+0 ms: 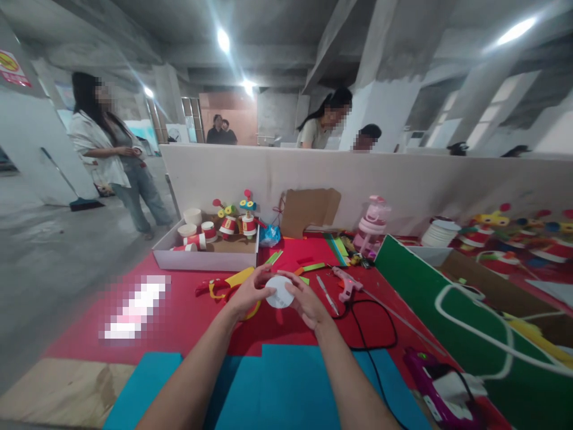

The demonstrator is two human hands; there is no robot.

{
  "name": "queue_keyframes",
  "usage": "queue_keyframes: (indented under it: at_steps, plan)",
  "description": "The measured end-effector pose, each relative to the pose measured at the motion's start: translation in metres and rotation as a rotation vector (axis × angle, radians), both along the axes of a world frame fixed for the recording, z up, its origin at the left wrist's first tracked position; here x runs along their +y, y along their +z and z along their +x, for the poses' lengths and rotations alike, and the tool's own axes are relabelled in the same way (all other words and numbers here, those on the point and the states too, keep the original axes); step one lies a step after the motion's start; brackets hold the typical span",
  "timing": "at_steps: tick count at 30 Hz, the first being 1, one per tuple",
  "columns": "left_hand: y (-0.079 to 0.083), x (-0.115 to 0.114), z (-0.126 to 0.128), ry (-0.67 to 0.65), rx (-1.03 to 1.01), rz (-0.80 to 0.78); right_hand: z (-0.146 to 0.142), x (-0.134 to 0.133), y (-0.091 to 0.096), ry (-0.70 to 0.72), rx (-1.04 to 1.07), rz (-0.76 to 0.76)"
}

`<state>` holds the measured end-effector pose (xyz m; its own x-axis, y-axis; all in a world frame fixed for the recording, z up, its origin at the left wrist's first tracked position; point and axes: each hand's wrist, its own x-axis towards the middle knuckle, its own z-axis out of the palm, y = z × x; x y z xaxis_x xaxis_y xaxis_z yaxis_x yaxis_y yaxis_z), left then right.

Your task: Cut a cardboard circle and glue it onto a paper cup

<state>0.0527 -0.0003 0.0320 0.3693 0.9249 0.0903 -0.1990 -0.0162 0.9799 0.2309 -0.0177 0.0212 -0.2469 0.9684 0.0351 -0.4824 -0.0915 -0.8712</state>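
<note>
Between my two hands, above the red tabletop (174, 334), is a flat, round white paper disc (280, 292) with faint grey marks on it. My left hand (255, 291) holds its left edge, thumb on the near face. On the right edge, my right hand (307, 298) grips it the same way. Whether the disc is the end of a cup cannot be told. Scissors with yellow handles (218, 290) lie beside my left hand. To the right of my right hand are a white pen-like tool (327, 295) and a pink glue gun (346, 283) with a black cord.
A white box (206, 260) holds paper cups (194, 241) and robot-like cup figures (248, 224). Blue sheets (295, 382) lie in front of me. At right stand a green board (430, 298) and a purple power strip (434, 388). A low white partition (250, 170) runs behind; people are beyond it.
</note>
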Motion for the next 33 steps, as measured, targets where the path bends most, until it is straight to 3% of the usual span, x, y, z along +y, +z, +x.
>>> queue_keyframes:
  at_steps: [5,11,28,33]
  plan:
    - [-0.001,0.0,0.006,0.011,-0.122,-0.016,-0.008,0.001,0.003,-0.143,0.143,0.008]
    - [-0.006,0.003,0.006,-0.011,-0.23,-0.077,-0.01,0.005,-0.004,-0.184,0.167,-0.013]
    - [-0.008,0.003,0.007,-0.063,-0.171,-0.015,-0.014,0.004,-0.007,-0.265,0.117,-0.031]
    - [-0.006,0.001,0.014,0.057,-0.151,-0.014,-0.02,0.008,-0.014,-0.297,0.14,-0.033]
